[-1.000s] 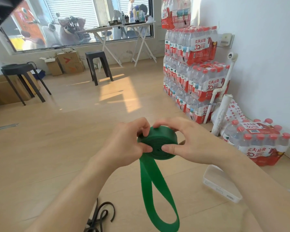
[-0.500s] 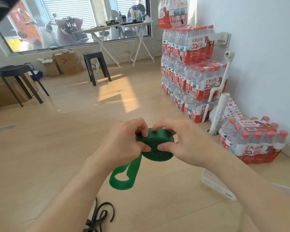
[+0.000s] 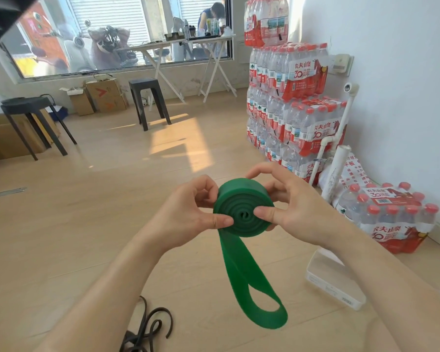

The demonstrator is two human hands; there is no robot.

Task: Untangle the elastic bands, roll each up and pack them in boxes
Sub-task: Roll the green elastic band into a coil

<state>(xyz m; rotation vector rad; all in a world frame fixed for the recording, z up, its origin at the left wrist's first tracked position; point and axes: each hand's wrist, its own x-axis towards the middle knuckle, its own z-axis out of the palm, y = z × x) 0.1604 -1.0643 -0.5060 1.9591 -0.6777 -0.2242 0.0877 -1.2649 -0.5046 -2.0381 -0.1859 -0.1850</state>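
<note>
I hold a wide green elastic band, mostly wound into a flat spiral roll in mid-air over the wooden floor. My left hand pinches the roll's left side, thumb on its face. My right hand grips the right side, thumb near the centre and fingers behind the rim. A loose looped tail of the green band hangs down below the roll. Thin black elastic bands lie tangled on the floor at the bottom. A white translucent box sits on the floor to the lower right, partly behind my right forearm.
Shrink-wrapped packs of water bottles are stacked against the right wall, with one pack on the floor. A white pipe leans there. Black stools and cardboard boxes stand further back under the window.
The roll has tilted so its spiral face shows. The loose tail swung up to the left half a second ago and now hangs down to the right, shorter than a second ago.
</note>
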